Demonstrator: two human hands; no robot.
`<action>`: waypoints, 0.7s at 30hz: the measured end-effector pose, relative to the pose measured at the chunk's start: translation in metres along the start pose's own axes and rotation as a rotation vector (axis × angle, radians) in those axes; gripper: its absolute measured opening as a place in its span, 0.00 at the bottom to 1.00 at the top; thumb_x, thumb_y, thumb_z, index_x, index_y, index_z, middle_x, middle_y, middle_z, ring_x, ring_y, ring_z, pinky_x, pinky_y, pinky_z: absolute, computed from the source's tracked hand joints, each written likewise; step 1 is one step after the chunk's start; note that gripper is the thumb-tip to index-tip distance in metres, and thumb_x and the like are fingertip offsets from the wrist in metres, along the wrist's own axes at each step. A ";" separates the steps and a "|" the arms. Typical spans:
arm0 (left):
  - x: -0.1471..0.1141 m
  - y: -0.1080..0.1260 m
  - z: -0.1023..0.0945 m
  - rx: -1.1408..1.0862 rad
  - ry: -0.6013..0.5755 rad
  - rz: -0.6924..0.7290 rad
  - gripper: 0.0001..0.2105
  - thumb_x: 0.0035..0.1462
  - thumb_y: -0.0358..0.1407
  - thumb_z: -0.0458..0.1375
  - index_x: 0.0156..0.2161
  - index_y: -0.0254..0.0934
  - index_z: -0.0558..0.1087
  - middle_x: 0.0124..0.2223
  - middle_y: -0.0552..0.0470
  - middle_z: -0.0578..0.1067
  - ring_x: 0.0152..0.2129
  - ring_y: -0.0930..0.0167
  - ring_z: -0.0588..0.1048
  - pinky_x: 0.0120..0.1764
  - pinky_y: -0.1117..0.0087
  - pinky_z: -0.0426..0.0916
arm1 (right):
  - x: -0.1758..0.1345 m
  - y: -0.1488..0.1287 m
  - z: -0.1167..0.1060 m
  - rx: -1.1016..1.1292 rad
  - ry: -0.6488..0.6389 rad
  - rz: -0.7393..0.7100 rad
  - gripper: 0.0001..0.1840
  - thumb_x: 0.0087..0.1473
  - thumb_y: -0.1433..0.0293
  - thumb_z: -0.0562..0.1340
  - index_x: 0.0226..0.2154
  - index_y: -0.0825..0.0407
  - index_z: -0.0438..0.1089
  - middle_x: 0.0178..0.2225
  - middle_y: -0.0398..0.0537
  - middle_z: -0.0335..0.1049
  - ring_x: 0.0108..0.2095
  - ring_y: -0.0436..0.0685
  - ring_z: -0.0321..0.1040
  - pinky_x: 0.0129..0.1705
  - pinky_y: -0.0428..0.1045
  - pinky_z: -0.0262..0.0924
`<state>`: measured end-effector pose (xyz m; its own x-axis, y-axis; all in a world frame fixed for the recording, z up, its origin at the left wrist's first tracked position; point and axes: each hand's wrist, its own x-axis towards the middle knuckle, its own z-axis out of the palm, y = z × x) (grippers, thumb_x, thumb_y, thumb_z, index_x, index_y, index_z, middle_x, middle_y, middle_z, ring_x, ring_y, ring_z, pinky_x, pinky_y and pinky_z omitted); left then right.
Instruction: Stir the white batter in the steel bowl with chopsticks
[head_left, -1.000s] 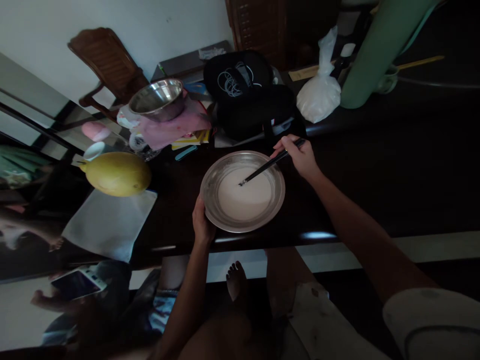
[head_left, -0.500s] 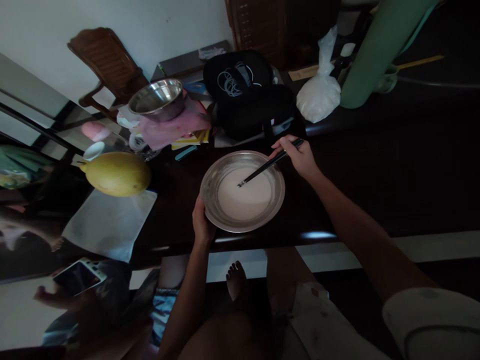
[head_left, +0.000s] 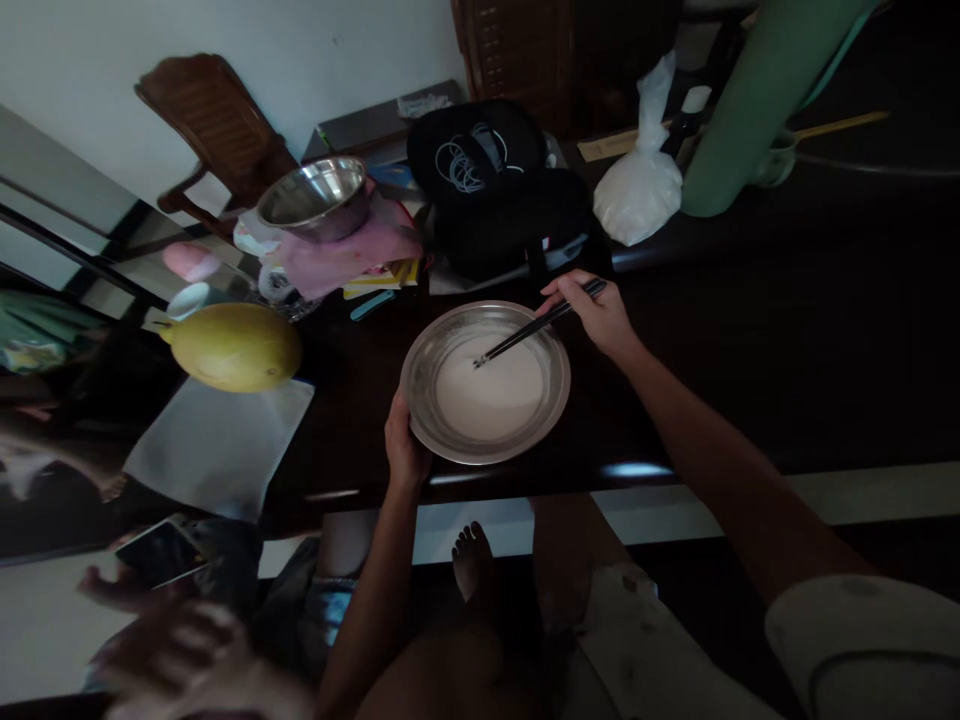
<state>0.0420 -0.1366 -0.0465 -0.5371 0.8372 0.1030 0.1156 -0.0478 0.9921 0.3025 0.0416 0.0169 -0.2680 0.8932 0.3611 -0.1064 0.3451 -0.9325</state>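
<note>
A wide metal bowl sits near the front edge of the dark table, with a pale, milky liquid in its bottom. My left hand grips the bowl's rim at its left side, thumb up along the edge and the other fingers mostly hidden beneath. Above the bowl's right rim, my right hand is closed around a pair of dark chopsticks. They slant down to the left, and their whitish-coated tips are at the surface of the liquid.
A yellow-green melon-like fruit rests left, by a white sheet. Behind are an empty steel bowl on pink cloth, an open black case, a knotted bag of white powder and a green cylinder. Another person's blurred hand is lower left.
The chopstick tips have shifted slightly up and left in the liquid. My left hand stays on the bowl. Another person's hand has come up at lower left, near a phone.
</note>
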 end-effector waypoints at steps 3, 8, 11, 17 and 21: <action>-0.001 0.002 0.001 0.002 0.010 0.026 0.24 0.59 0.52 0.54 0.54 0.41 0.74 0.56 0.47 0.74 0.58 0.59 0.69 0.60 0.58 0.61 | 0.003 0.002 -0.004 0.010 0.088 0.009 0.24 0.57 0.47 0.57 0.28 0.49 0.71 0.22 0.43 0.75 0.25 0.51 0.73 0.33 0.49 0.69; -0.001 0.007 -0.001 0.053 0.021 0.035 0.22 0.59 0.50 0.54 0.53 0.41 0.75 0.56 0.49 0.75 0.58 0.59 0.68 0.61 0.59 0.60 | 0.000 -0.002 0.000 0.023 0.008 0.073 0.25 0.56 0.46 0.58 0.25 0.49 0.69 0.19 0.43 0.73 0.22 0.51 0.71 0.30 0.48 0.68; -0.001 0.010 0.001 0.043 0.020 0.023 0.22 0.60 0.50 0.54 0.54 0.41 0.75 0.55 0.49 0.75 0.59 0.60 0.67 0.62 0.60 0.59 | -0.003 -0.004 0.004 0.038 -0.104 0.044 0.23 0.56 0.47 0.59 0.27 0.50 0.72 0.23 0.44 0.76 0.27 0.51 0.74 0.35 0.49 0.69; -0.001 0.014 0.003 0.025 0.001 0.014 0.23 0.59 0.50 0.55 0.53 0.40 0.75 0.57 0.49 0.74 0.59 0.60 0.66 0.62 0.60 0.57 | 0.000 0.001 -0.001 -0.003 0.008 0.017 0.23 0.56 0.47 0.58 0.29 0.49 0.72 0.24 0.44 0.76 0.29 0.52 0.75 0.37 0.50 0.70; -0.001 0.008 0.001 0.015 0.010 0.020 0.23 0.60 0.51 0.53 0.54 0.42 0.75 0.58 0.49 0.73 0.60 0.60 0.66 0.62 0.61 0.59 | 0.002 0.002 -0.004 0.008 0.080 0.055 0.25 0.56 0.45 0.57 0.25 0.48 0.69 0.20 0.43 0.72 0.22 0.51 0.72 0.30 0.49 0.69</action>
<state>0.0445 -0.1376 -0.0387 -0.5424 0.8309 0.1240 0.1391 -0.0567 0.9886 0.3057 0.0451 0.0158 -0.1966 0.9308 0.3081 -0.1012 0.2933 -0.9506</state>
